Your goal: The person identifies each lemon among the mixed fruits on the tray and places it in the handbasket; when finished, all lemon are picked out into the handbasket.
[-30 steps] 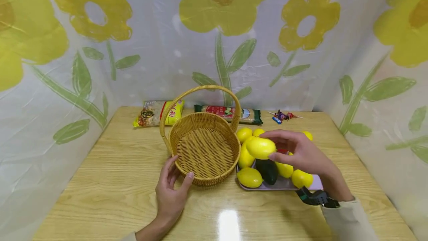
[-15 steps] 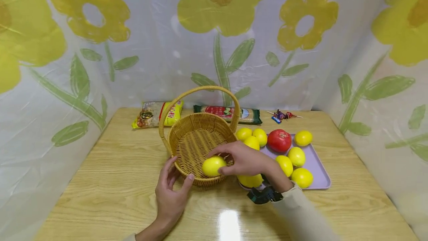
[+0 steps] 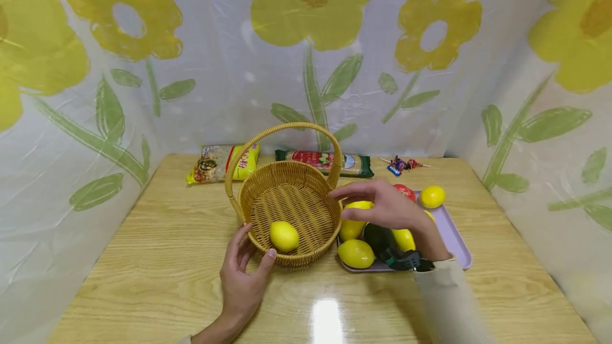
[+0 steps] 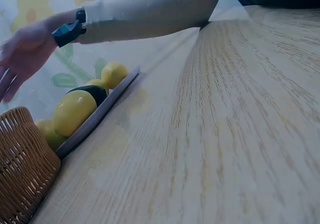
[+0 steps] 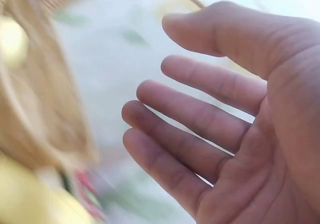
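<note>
- One lemon [image 3: 284,236] lies on the woven floor of a tan wicker basket [image 3: 294,198], between 6 and 7 o'clock within it, close to the near wall; the tall handle arches up over the basket.
- The left hand [image 3: 243,283] is against the basket between 7 and 8 o'clock, thumb and forefinger spread apart and touching the rim; its lower fingers are partly hidden, so whether it grips cannot be told.
- The right hand [image 3: 386,207], at 3 o'clock just outside the rim, has its fingers extended and slightly parted, palm bare in its wrist view, with hold of nothing.
- Under that hand, a lilac tray [image 3: 460,242] carries more lemons [image 3: 356,254], a dark green fruit [image 3: 376,239] and a red fruit [image 3: 407,191], partly covered by the hand.
- A dark wristband [image 3: 404,261] and beige sleeve [image 3: 440,280] follow the right hand.
- Beyond the basket lie a yellow food bag [image 3: 223,163] at 10 o'clock, a long green-ended packet [image 3: 325,163] at 1 and wrapped lollipops [image 3: 404,165] at 2.
- All rest on a wood-grain surface [image 3: 143,280], with flower-printed sheeting [image 3: 224,89] behind.
</note>
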`<action>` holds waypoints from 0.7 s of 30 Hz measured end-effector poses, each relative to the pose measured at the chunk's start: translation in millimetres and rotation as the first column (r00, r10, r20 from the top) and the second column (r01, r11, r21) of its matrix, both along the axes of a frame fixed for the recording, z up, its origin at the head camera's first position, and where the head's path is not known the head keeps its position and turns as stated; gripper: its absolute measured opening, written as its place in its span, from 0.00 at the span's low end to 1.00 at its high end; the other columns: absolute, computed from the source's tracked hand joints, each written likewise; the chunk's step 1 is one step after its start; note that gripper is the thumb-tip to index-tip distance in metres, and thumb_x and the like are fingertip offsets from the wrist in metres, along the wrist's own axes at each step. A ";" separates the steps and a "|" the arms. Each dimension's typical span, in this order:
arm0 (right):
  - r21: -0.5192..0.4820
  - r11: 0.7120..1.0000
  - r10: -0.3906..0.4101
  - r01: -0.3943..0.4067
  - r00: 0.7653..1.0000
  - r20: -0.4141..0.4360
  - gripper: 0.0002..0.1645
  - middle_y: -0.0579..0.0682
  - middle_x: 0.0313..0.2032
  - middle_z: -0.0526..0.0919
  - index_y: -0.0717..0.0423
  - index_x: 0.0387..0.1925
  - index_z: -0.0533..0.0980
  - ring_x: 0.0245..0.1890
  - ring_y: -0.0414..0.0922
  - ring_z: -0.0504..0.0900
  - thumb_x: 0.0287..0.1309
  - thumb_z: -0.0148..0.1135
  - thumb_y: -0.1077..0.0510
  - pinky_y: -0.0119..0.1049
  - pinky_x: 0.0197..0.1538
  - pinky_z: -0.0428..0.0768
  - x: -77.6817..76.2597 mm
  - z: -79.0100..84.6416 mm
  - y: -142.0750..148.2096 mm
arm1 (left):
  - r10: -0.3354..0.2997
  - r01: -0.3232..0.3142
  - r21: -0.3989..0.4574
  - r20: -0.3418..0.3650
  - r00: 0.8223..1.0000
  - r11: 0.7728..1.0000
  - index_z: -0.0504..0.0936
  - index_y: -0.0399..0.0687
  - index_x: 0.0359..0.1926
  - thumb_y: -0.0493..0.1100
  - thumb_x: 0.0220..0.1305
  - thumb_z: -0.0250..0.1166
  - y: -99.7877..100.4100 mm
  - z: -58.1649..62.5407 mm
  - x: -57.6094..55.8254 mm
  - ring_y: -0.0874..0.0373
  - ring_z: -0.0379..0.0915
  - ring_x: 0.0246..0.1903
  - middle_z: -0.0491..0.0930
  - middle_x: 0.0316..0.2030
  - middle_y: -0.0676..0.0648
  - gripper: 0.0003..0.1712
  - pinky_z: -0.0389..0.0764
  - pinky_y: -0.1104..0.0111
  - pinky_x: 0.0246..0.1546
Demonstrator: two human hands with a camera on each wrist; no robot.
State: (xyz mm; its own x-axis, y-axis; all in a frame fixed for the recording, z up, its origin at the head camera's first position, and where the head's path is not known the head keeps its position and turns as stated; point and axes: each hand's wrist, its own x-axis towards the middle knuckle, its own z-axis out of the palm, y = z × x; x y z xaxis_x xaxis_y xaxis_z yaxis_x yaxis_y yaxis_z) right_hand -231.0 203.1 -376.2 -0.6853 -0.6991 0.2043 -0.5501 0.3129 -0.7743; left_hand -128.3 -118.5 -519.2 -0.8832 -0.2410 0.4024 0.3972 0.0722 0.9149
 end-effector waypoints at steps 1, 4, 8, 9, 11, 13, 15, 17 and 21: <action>-0.024 0.999 -0.047 0.047 0.999 -0.008 0.24 0.51 0.64 0.88 0.53 0.68 0.83 0.62 0.50 0.88 0.73 0.72 0.60 0.42 0.64 0.89 -2.0 3.6 16.1 | 0.001 -0.001 0.001 0.002 1.000 1.000 0.72 0.47 0.78 0.27 0.65 0.75 0.3 0.2 -0.1 0.34 0.74 0.69 0.69 0.75 0.34 0.43 0.80 0.69 0.72; -0.074 0.983 -0.172 0.171 0.985 -0.007 0.25 0.50 0.64 0.88 0.55 0.68 0.83 0.61 0.46 0.89 0.71 0.71 0.65 0.34 0.62 0.89 -5.2 11.1 63.4 | 0.004 -0.004 -0.002 -0.001 1.000 1.000 0.73 0.48 0.78 0.27 0.65 0.75 0.6 0.9 -0.2 0.36 0.75 0.69 0.70 0.75 0.40 0.43 0.80 0.68 0.73; -0.124 0.950 -0.290 0.286 0.957 -0.017 0.25 0.45 0.63 0.88 0.61 0.68 0.81 0.61 0.38 0.88 0.71 0.68 0.70 0.28 0.62 0.87 -5.3 12.1 116.5 | 0.002 -0.002 -0.007 -0.020 1.000 1.000 0.72 0.47 0.78 0.26 0.65 0.75 0.5 1.3 -0.3 0.38 0.76 0.69 0.71 0.75 0.44 0.43 0.81 0.67 0.72; -0.135 0.940 -0.319 0.314 0.947 -0.024 0.25 0.44 0.63 0.88 0.64 0.68 0.81 0.61 0.37 0.88 0.72 0.67 0.71 0.27 0.62 0.87 -4.4 10.8 127.5 | 0.002 -0.002 -0.008 -0.023 1.000 1.000 0.72 0.46 0.78 0.26 0.65 0.74 0.4 1.2 -0.4 0.38 0.76 0.68 0.71 0.74 0.44 0.43 0.81 0.67 0.72; -0.160 0.922 -0.360 0.354 0.933 -0.014 0.25 0.44 0.63 0.89 0.69 0.68 0.79 0.61 0.36 0.88 0.72 0.65 0.72 0.26 0.61 0.87 -4.0 5.7 147.8 | 0.001 -0.001 -0.009 -0.029 1.000 1.000 0.72 0.45 0.78 0.26 0.65 0.74 0.3 1.4 -0.3 0.39 0.76 0.68 0.71 0.74 0.42 0.42 0.81 0.67 0.71; -0.164 0.897 -0.416 0.411 0.909 0.001 0.24 0.41 0.62 0.89 0.69 0.68 0.78 0.59 0.34 0.88 0.74 0.65 0.71 0.23 0.60 0.86 -4.7 -2.6 164.5 | 0.002 -0.002 -0.010 -0.031 1.000 1.000 0.72 0.45 0.78 0.26 0.65 0.74 0.4 1.9 -0.2 0.40 0.77 0.68 0.71 0.74 0.41 0.42 0.82 0.68 0.71; -0.147 0.869 -0.475 0.473 0.880 0.025 0.25 0.37 0.60 0.89 0.68 0.69 0.78 0.58 0.31 0.88 0.75 0.66 0.68 0.21 0.59 0.85 -5.7 -13.1 178.6 | 0.000 -0.001 -0.012 -0.033 0.999 1.000 0.72 0.44 0.78 0.26 0.65 0.74 0.6 2.5 0.0 0.42 0.77 0.67 0.70 0.74 0.40 0.42 0.82 0.68 0.70; -0.108 0.843 -0.524 0.527 0.850 0.054 0.25 0.32 0.59 0.88 0.66 0.70 0.78 0.57 0.29 0.87 0.76 0.67 0.63 0.19 0.58 0.84 -9.5 -25.9 189.9 | -0.001 0.000 -0.014 -0.030 1.000 1.000 0.72 0.43 0.78 0.26 0.65 0.74 0.8 2.9 0.4 0.43 0.77 0.67 0.70 0.74 0.40 0.42 0.82 0.68 0.70; 0.059 0.809 -0.588 0.585 0.807 0.063 0.29 0.42 0.64 0.87 0.60 0.73 0.78 0.59 0.30 0.85 0.77 0.68 0.53 0.14 0.56 0.80 -18.8 -50.3 204.7 | -0.006 0.006 -0.016 -0.017 1.000 1.000 0.71 0.42 0.78 0.26 0.66 0.73 0.7 2.6 0.7 0.44 0.77 0.68 0.69 0.74 0.41 0.42 0.82 0.68 0.71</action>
